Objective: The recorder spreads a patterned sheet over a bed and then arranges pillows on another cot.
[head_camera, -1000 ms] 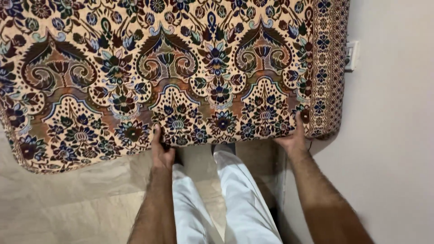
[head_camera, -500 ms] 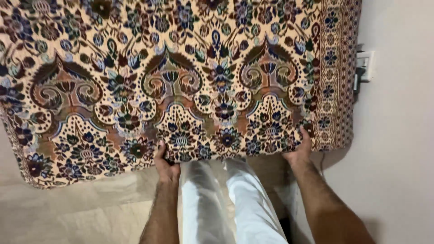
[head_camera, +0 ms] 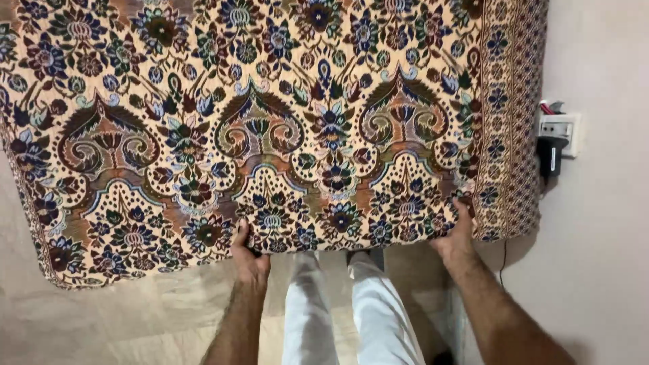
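Head view: a thick mattress [head_camera: 270,128] w/ a cream, blue & brown floral cover fills the upper frame, its near edge held up over the floor [head_camera: 101,324]. Left hand [head_camera: 249,255] grips that edge left of centre, thumb on top, fingers curled under & hidden. Right hand [head_camera: 457,233] grips the edge near the right corner, thumb on the cover, fingers wrapped below. White-trousered legs [head_camera: 345,311] stand between the forearms. At right, a wall socket [head_camera: 561,134] w/ a black plug sits just beside the mattress's bordered side.
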